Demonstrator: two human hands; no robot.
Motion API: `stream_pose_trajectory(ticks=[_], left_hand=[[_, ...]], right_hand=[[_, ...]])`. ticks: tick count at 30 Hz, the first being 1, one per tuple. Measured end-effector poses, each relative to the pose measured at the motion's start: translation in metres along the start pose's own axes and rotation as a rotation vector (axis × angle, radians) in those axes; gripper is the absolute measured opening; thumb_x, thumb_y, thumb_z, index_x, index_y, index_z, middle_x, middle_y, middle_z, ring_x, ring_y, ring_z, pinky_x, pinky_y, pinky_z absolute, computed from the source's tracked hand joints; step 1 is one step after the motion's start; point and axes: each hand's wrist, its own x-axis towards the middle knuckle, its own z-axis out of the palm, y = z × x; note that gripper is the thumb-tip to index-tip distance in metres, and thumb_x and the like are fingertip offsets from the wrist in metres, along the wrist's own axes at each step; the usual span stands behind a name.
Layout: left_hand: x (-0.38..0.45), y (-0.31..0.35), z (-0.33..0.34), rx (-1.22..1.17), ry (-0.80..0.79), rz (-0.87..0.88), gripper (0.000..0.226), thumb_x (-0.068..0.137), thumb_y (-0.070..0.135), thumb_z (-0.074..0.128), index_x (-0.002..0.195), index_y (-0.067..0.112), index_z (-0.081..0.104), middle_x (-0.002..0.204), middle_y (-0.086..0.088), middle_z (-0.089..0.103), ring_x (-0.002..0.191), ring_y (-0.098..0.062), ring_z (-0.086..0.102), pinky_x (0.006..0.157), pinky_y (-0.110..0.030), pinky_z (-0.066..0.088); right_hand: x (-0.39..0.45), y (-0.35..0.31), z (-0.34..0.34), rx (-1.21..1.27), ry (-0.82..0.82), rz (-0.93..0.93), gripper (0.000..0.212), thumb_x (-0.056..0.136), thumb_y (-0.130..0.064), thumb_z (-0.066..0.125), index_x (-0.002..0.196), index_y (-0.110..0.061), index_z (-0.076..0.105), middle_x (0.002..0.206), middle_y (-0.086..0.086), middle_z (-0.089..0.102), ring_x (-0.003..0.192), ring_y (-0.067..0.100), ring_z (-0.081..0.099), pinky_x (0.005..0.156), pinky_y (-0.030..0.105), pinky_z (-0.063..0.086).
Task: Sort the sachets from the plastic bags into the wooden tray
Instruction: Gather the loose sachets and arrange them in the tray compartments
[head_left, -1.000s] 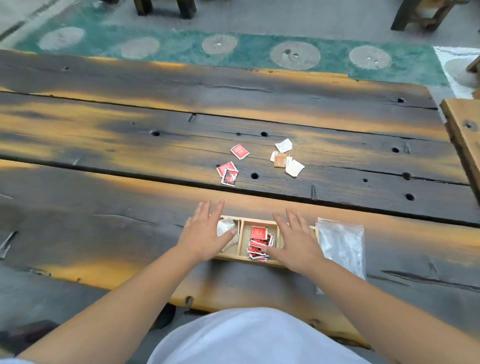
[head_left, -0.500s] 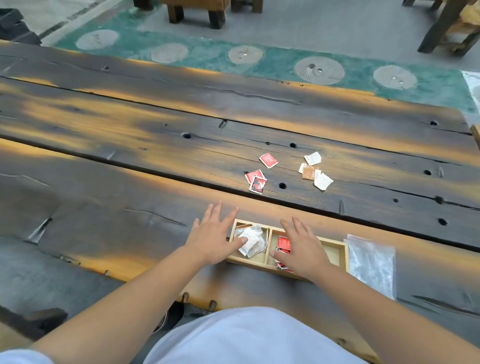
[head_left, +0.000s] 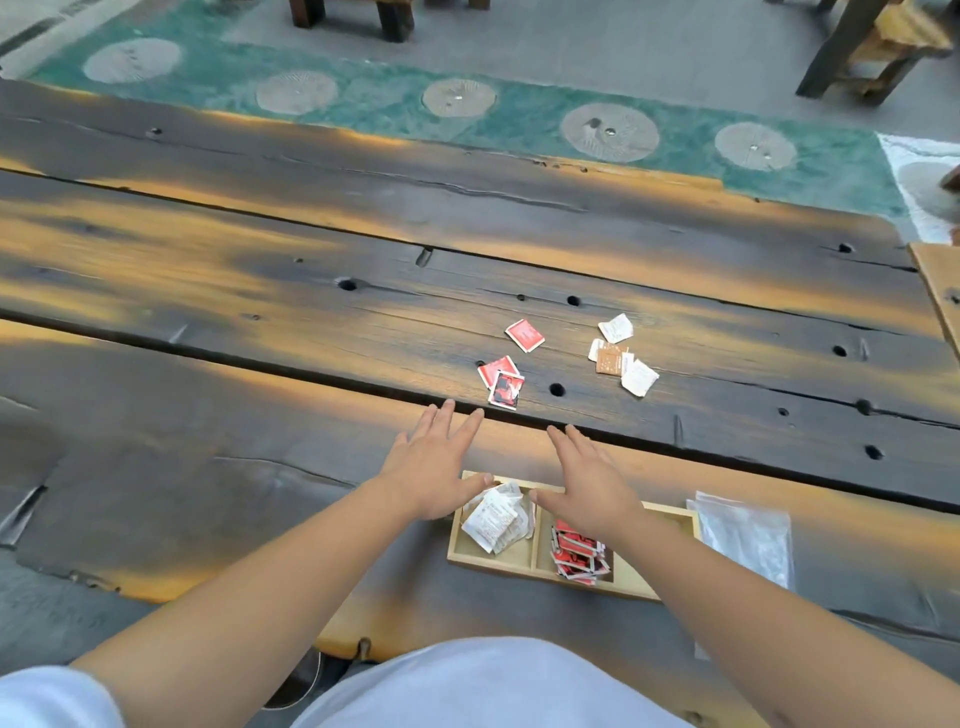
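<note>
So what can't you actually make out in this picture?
- Wooden tray, head view: right hand and forearm hide most of the right compartment.
- Sachets on table: print too small to read.
- Plastic bag: contents unclear through glare.

Soft, even daylight; faint shadows, slight motion blur, edges perhaps bowed by the wide lens.

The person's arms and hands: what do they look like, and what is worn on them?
Both forearms are bare to above the elbow. The left hand and the right hand wear no gloves, rings, watch or bracelet that shows. A short pale grey-white sleeve covers the left upper arm, matching the pale shirt.
</note>
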Motion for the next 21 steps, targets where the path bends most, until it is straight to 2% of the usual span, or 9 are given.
stream_pose_trajectory(ticks=[5,9,12,15,18,21], left_hand=[[0.046,-0.009,-0.010,-0.040,0.000,-0.014,0.089,0.089,0.061,0.046,0.155,0.021,0.002,0.165,-0.006,0.002,0.151,-0.025,0.000,0.118,-0.053,0.019],[0.087,-0.012,-0.013,-0.055,-0.025,-0.038,0.091,0.089,0.061,0.047,0.155,0.017,0.004,0.165,-0.005,0.003,0.151,-0.024,0.002,0.120,-0.050,0.017],[0.116,-0.015,-0.008,-0.086,-0.014,-0.028,0.090,0.086,0.061,0.052,0.153,0.015,0.012,0.161,-0.007,0.018,0.148,-0.026,0.016,0.119,-0.047,0.023],[0.143,-0.018,0.000,-0.135,-0.012,-0.043,0.090,0.083,0.060,0.057,0.151,0.016,0.017,0.152,-0.008,0.033,0.140,-0.028,0.030,0.113,-0.045,0.031],[0.169,-0.017,0.005,-0.187,-0.029,-0.079,0.093,0.082,0.058,0.061,0.152,0.016,0.016,0.151,-0.010,0.031,0.139,-0.031,0.029,0.112,-0.047,0.033],[0.194,-0.014,0.012,-0.257,0.002,-0.109,0.089,0.081,0.056,0.063,0.149,0.018,0.021,0.149,-0.011,0.030,0.136,-0.032,0.029,0.109,-0.047,0.033]], right_hand=[[0.044,-0.003,-0.013,-0.007,-0.012,0.018,0.090,0.084,-0.052,0.063,0.155,-0.025,0.014,0.164,0.005,0.014,0.150,0.027,0.015,0.120,0.042,0.022],[0.083,-0.005,-0.018,-0.007,-0.044,0.043,0.089,0.085,-0.052,0.063,0.154,-0.024,0.017,0.164,0.006,0.013,0.149,0.030,0.019,0.118,0.043,0.025],[0.115,-0.004,-0.021,-0.005,-0.059,0.052,0.090,0.084,-0.051,0.066,0.154,-0.025,0.016,0.164,0.007,0.013,0.149,0.030,0.018,0.118,0.044,0.026],[0.151,-0.004,-0.023,0.014,-0.061,0.055,0.089,0.082,-0.051,0.067,0.153,-0.023,0.021,0.161,0.011,0.021,0.146,0.034,0.023,0.116,0.045,0.029],[0.189,-0.004,-0.025,0.084,-0.060,0.076,0.083,0.082,-0.047,0.067,0.149,-0.018,0.028,0.149,0.011,0.037,0.136,0.036,0.035,0.110,0.044,0.034],[0.225,-0.003,-0.025,0.118,-0.025,0.078,0.069,0.087,-0.037,0.064,0.145,-0.015,0.035,0.145,0.012,0.040,0.129,0.040,0.043,0.106,0.044,0.038]])
